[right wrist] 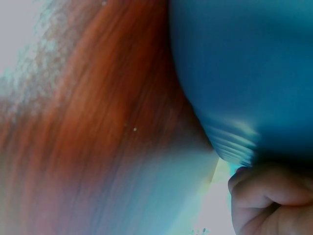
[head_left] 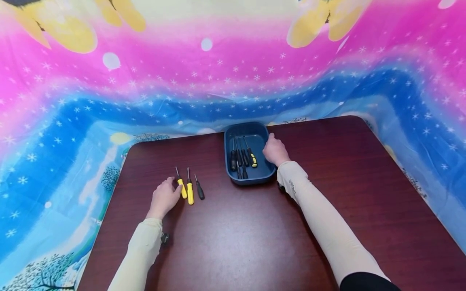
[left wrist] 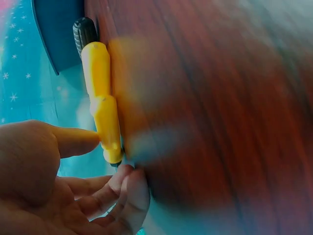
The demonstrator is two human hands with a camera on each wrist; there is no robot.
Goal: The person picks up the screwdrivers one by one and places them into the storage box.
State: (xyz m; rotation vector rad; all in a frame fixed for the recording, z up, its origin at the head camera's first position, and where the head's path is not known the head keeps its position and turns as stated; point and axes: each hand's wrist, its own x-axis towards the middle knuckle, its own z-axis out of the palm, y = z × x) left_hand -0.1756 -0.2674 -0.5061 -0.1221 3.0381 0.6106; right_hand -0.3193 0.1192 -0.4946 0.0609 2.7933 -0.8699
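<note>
My left hand [head_left: 165, 198] is at the leftmost of two yellow-handled screwdrivers [head_left: 182, 188]. In the left wrist view, its thumb [left wrist: 78, 141] reaches the yellow handle [left wrist: 107, 125], with a gap between thumb and bent fingers. Beside it lie the second yellow screwdriver [head_left: 190, 193] and a small black screwdriver [head_left: 199, 190]. My right hand [head_left: 275, 150] holds the right side of a dark blue tray [head_left: 251, 180], its fingers curled at the rim; the right wrist view shows them against the tray wall [right wrist: 234, 88]. Several black-handled screwdrivers [head_left: 238, 157] and a black-and-yellow one [head_left: 252, 157] lie inside.
Everything stands on a dark red-brown wooden table [head_left: 225, 234] with rounded corners. The tray is close to the far edge. A patterned pink and blue cloth [head_left: 182, 89] hangs behind the table and along both sides.
</note>
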